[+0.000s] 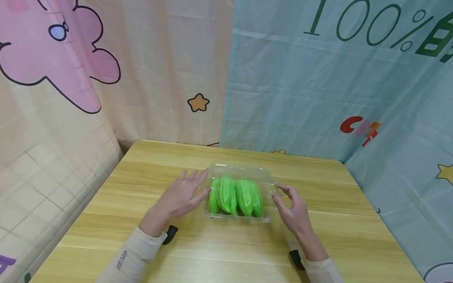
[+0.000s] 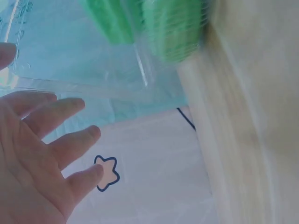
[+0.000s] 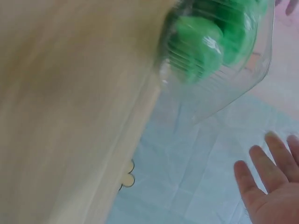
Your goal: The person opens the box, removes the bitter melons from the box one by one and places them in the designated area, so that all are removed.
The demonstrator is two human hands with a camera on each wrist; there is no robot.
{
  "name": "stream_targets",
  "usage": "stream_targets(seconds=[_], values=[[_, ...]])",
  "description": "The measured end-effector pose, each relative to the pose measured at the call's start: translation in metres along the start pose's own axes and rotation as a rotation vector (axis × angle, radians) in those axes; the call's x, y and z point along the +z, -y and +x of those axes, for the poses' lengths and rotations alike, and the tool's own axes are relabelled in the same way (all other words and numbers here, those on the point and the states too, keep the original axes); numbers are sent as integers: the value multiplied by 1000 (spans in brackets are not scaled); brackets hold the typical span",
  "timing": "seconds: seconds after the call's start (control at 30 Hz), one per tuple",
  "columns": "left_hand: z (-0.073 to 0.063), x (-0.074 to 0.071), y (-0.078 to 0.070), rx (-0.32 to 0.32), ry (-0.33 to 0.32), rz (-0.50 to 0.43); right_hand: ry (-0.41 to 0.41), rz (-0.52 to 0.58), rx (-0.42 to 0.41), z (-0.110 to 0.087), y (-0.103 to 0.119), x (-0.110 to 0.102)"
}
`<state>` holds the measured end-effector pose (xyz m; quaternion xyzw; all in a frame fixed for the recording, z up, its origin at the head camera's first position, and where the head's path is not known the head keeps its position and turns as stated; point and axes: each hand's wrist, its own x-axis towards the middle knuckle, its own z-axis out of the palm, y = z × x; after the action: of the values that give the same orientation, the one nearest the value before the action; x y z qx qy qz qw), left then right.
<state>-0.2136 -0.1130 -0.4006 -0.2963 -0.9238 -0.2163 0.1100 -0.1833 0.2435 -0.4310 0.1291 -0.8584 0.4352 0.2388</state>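
A clear plastic clamshell box [image 1: 244, 169] sits on the wooden table, with several bright green, ridged, elongated pieces [image 1: 245, 196] lying side by side in it; their exact kind is unclear. At the box's left side is my left hand [image 1: 182, 194], its fingers spread and the fingertips at the edge. The left wrist view shows that hand [image 2: 42, 154] with its palm visible and thumb close to the clear plastic. My right hand [image 1: 295, 212] has thumb and forefinger at the right edge of the lid. In the right wrist view its other fingers [image 3: 266, 170] extend loosely, apart from the box.
The box rests on a light wooden table [image 1: 141, 188]. Behind it hang printed curtains, a beige one [image 1: 159, 78] and a blue one [image 1: 290, 90]. Black pieces [image 1: 170, 235] protrude at both cuffs.
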Motion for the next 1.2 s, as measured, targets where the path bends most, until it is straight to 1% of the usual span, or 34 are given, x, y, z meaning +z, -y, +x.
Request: stream_targets(seconds=[0.07,0.13,0.27,0.33,0.43,0.53,0.57,0.67,0.73,0.8,0.9,0.97,1.03,1.1,1.2], values=[[4,-3,0,-12,2,-59,-39,50,17,4,3,0],[7,-4,-1,-39,6,-108,-59,115,31,9,5,1],[9,-4,0,-79,5,-185,-59,211,87,16,5,2],[11,-3,2,-84,-2,-231,-54,265,119,19,3,2],[17,1,5,-62,-22,-343,-48,343,135,26,0,2],[23,4,9,-48,-49,-490,-36,425,111,32,-4,3],[25,5,10,-45,-58,-537,-30,432,98,34,-4,4],[29,8,13,-41,-86,-635,-3,449,42,39,-6,5],[32,9,14,-36,-100,-663,16,447,12,42,-7,6],[34,11,16,-22,-115,-683,36,447,3,45,-7,6],[37,13,18,-1,-134,-714,90,436,33,49,-9,5],[39,14,20,7,-138,-735,143,411,67,51,-10,4],[41,16,21,4,-124,-752,203,394,87,53,-11,3],[42,18,22,-3,-98,-771,248,398,108,54,-11,2],[44,20,22,-23,-62,-791,266,502,142,56,-12,2]])
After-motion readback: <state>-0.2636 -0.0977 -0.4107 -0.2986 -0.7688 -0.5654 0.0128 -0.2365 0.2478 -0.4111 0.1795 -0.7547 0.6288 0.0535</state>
